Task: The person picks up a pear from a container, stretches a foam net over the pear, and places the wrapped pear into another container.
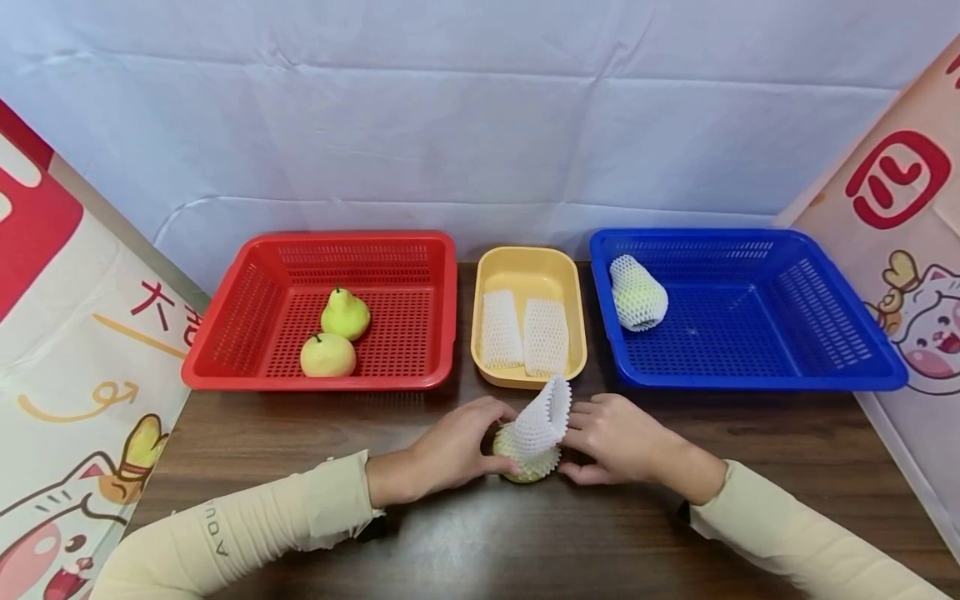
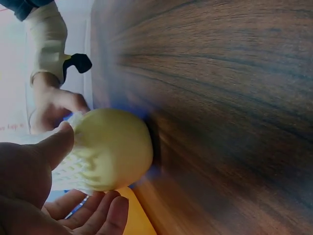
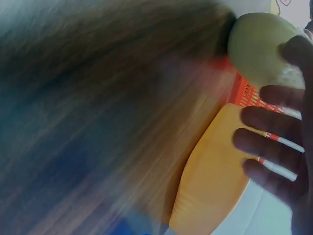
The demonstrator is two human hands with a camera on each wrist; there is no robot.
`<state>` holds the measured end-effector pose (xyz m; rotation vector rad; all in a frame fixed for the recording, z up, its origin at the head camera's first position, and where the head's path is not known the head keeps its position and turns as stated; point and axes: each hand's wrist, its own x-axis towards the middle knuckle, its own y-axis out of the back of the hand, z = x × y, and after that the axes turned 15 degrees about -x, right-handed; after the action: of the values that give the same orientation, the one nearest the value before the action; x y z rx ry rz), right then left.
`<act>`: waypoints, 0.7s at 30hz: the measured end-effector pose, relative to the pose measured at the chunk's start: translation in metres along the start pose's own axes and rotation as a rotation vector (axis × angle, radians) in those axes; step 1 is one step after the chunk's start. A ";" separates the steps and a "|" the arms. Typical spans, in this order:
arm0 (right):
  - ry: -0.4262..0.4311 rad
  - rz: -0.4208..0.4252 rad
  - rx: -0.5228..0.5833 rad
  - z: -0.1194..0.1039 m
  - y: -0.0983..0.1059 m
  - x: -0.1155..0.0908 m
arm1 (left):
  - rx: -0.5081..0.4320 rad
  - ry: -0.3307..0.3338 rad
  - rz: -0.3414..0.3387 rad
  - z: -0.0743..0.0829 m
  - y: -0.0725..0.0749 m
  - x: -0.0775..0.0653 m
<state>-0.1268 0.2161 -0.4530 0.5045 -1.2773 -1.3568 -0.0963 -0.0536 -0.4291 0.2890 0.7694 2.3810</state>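
Observation:
At the front middle of the table, a round yellow pear (image 2: 117, 147) stands with a white foam net sleeve (image 1: 538, 423) pulled over its upper part. The sleeve's loose end sticks up, tilted to the right, and the pear's lower part is bare. My left hand (image 1: 459, 440) grips the pear and sleeve from the left, thumb on the near side and fingers on the far side. On the other side, my right hand (image 1: 618, 442) is close against the sleeve. Its fingers (image 3: 269, 122) are spread and fairly straight in the right wrist view, with the thumb overlapping the pear.
A red basket (image 1: 318, 383) at the left holds a green pear (image 1: 345, 314) and another round yellow pear (image 1: 327, 356). Behind the hands, a yellow tray (image 1: 527, 260) contains two flat foam sleeves (image 1: 545, 336). A blue basket (image 1: 750, 379) at the right holds a sleeved pear (image 1: 637, 293).

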 end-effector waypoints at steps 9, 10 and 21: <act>-0.344 -0.122 0.256 -0.010 0.005 0.001 | 0.056 0.009 -0.019 -0.004 0.001 0.001; -0.364 -0.130 0.274 -0.011 0.006 0.002 | 0.059 0.009 -0.022 -0.004 0.001 0.001; -0.379 -0.191 0.308 -0.015 0.005 0.005 | 0.083 0.045 -0.061 -0.005 0.001 0.000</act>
<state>-0.1131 0.2067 -0.4517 0.6114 -1.8037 -1.4675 -0.0984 -0.0562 -0.4328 0.2432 0.8874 2.3088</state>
